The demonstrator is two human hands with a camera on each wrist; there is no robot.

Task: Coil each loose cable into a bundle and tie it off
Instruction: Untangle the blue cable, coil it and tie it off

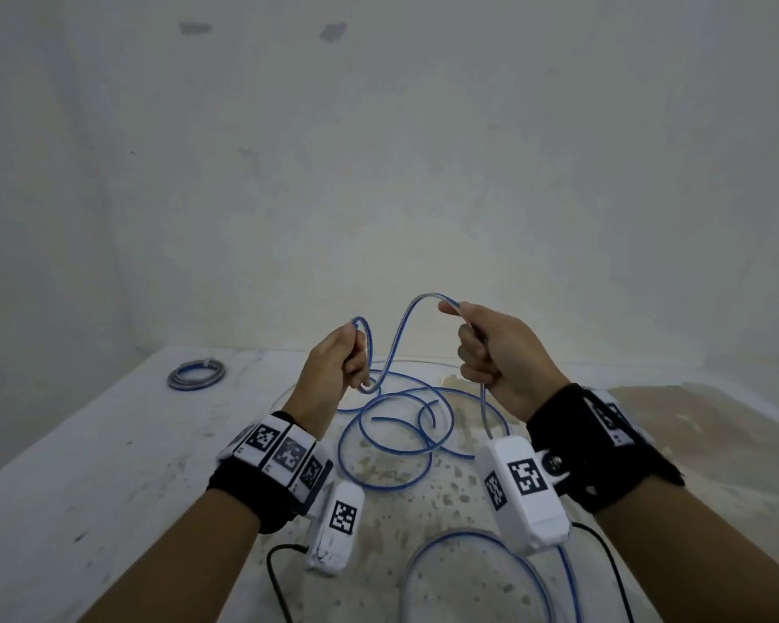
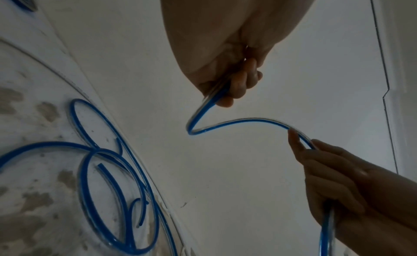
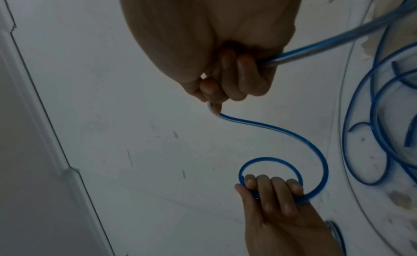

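A long blue-and-clear cable runs between my two raised hands, above a white table. My left hand curls its fingers round a small loop of that cable. My right hand grips the cable in a fist, thumb pressed along it, and the cable hangs down from that fist. The slack span sags in an S between the hands. The rest of the cable lies in loose overlapping loops on the table below, with one cut end showing.
A coiled bundle of the same cable lies at the table's far left. Another loop of cable and a thin black wire lie near my wrists. The stained white table meets a white wall behind.
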